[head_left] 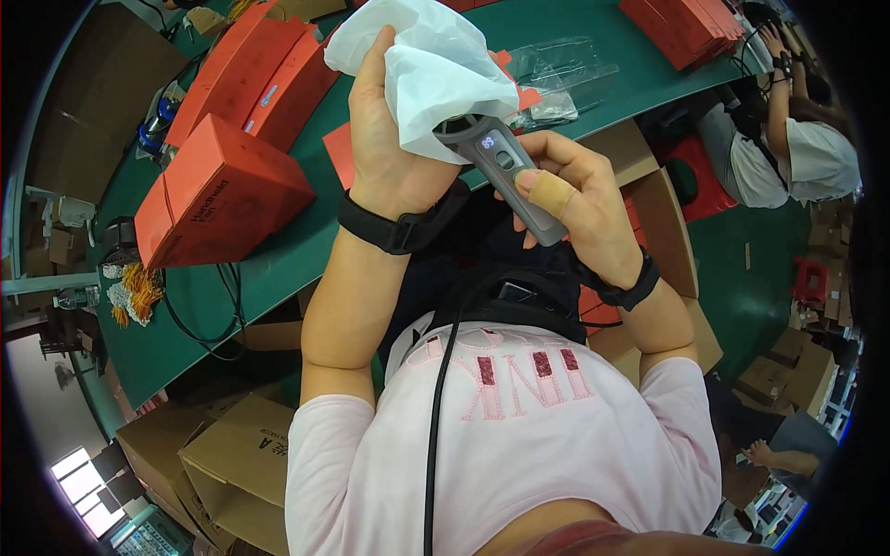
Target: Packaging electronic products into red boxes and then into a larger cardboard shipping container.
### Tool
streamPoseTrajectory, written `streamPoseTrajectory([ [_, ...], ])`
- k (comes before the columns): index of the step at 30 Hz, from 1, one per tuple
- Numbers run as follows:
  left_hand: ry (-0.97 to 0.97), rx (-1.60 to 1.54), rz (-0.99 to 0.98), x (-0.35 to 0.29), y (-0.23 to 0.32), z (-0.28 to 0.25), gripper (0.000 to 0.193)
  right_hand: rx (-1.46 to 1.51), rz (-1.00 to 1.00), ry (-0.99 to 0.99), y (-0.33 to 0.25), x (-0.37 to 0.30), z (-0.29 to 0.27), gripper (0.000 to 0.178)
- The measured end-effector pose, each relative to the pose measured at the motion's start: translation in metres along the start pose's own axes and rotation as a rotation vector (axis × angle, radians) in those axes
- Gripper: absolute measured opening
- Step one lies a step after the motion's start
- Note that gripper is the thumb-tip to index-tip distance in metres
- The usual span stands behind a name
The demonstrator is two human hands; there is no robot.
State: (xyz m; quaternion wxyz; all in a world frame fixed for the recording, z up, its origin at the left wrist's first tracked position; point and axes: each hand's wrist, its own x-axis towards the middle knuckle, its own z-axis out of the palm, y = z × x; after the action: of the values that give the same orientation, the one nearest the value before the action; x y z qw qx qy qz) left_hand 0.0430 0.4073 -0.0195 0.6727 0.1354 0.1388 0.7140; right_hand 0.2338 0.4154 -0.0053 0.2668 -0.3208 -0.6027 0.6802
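Observation:
My right hand (584, 199) is closed around the grey handle of a handheld fan (519, 185). Its thumb, wrapped in a tan bandage, presses near the button below a small lit display. A thin white bag (450, 74) covers most of the fan's round head, and only the lower rim shows. From the left, my left hand (394, 139) supports the bag and the head inside it; the thumb points up along the bag, while the other fingers are hidden behind it. Both wrists wear black bands.
Red boxes (222, 195) stand on the green table (278, 269) at left, with more red cartons (681, 32) at far right. Clear plastic sleeves (565, 74) lie beyond the fan. Open cardboard boxes (241, 454) sit below. A co-worker (788, 148) is at right.

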Motion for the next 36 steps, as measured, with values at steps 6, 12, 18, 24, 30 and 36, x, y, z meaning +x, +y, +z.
streamPoseTrajectory([
  [6, -0.049, 0.021, -0.005, -0.003, 0.001, 0.005, 0.045, 0.004, 0.025, -0.013, -0.001, -0.001, 0.000, 0.042],
  [12, 0.122, 0.146, 0.214, 0.001, 0.002, 0.003, 0.043, 0.105, -0.208, 0.048, 0.009, -0.010, 0.004, 0.062],
  [18, 0.026, -0.046, 0.157, -0.003, 0.005, -0.002, 0.047, -0.084, -0.349, 0.099, 0.013, -0.014, 0.002, 0.055],
  [24, -0.148, 0.126, 0.114, -0.002, 0.018, -0.003, 0.051, -0.524, -0.686, 0.154, 0.035, -0.020, 0.002, 0.058],
  [30, -0.086, 0.411, 0.175, -0.006, 0.016, 0.002, 0.046, -0.770, -0.983, 0.242, 0.050, -0.016, 0.010, 0.066],
  [36, -0.216, 0.004, -0.021, -0.007, 0.018, 0.001, 0.036, -0.929, -1.053, 0.293, 0.053, -0.020, 0.014, 0.069],
])
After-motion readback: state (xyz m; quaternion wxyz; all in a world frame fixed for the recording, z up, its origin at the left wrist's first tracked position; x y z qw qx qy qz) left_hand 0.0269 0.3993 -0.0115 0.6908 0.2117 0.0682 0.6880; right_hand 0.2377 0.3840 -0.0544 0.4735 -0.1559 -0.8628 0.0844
